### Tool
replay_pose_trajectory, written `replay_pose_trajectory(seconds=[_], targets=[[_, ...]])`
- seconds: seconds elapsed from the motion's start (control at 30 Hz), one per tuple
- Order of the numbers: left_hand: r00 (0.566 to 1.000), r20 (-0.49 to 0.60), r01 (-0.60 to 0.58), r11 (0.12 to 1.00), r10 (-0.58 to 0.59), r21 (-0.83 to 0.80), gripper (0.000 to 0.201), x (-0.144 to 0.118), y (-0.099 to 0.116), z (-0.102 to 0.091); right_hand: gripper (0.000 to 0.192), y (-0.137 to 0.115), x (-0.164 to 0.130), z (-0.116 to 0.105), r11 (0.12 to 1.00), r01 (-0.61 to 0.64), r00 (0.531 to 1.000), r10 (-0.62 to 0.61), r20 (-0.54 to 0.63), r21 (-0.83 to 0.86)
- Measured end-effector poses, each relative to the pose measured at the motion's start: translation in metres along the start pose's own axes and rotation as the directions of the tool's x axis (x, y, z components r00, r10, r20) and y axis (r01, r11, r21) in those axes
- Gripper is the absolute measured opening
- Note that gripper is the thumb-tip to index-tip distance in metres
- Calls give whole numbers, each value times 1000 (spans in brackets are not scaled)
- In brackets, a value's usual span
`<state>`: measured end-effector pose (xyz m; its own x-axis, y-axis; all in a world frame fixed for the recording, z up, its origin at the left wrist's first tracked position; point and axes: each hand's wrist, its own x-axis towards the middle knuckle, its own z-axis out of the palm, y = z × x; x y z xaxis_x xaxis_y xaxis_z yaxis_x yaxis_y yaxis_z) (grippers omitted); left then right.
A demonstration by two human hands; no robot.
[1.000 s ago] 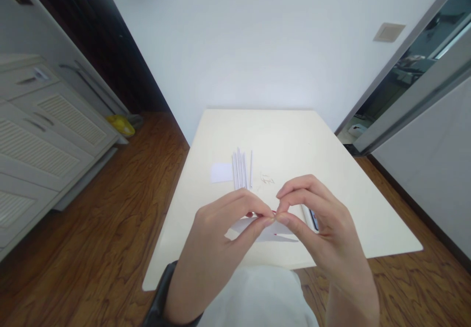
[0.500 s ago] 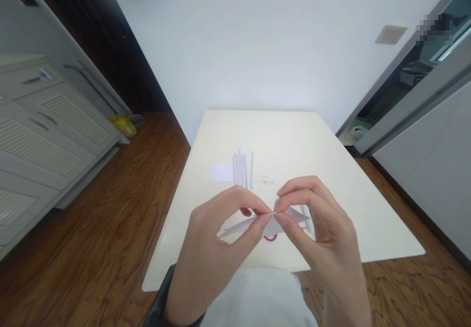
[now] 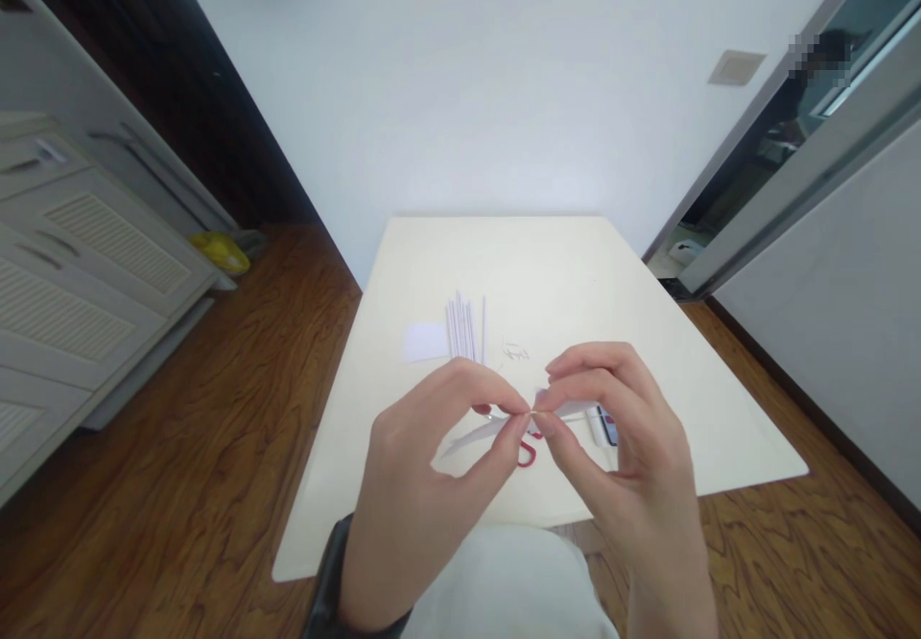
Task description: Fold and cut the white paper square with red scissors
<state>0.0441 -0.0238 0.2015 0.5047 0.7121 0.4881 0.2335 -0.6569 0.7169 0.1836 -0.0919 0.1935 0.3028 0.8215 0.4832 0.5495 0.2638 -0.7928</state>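
Both my hands are raised over the near part of a cream table (image 3: pixel 576 265). My left hand (image 3: pixel 424 485) and my right hand (image 3: pixel 625 457) pinch the same small piece of white paper (image 3: pixel 475 436) between thumb and forefinger, fingertips meeting at the middle. Under the paper lies a red-handled pair of scissors (image 3: pixel 528 454), mostly hidden by my fingers. Farther off on the table lie several thin rolled white paper sticks (image 3: pixel 464 327) side by side, with a small white paper square (image 3: pixel 424 342) to their left.
A dark-edged flat object, perhaps a phone (image 3: pixel 606 425), lies by my right hand. Tiny paper scraps (image 3: pixel 516 352) lie right of the sticks. White cabinets (image 3: pixel 64 284) stand at left, a yellow object (image 3: pixel 222 251) on the wooden floor, a sliding door (image 3: pixel 791 159) at right.
The paper piece has come into sight between my fingertips and I have turned it slightly. The red scissors handle now shows below it. The view has shifted a little.
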Motion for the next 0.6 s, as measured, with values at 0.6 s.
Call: replay_pose_trajectory(seconds=[0.6], targets=[[994,-94,56,998,-54,19,15,-8,2,-43,14,-30,5,31,997,-44,997,39,71,71]])
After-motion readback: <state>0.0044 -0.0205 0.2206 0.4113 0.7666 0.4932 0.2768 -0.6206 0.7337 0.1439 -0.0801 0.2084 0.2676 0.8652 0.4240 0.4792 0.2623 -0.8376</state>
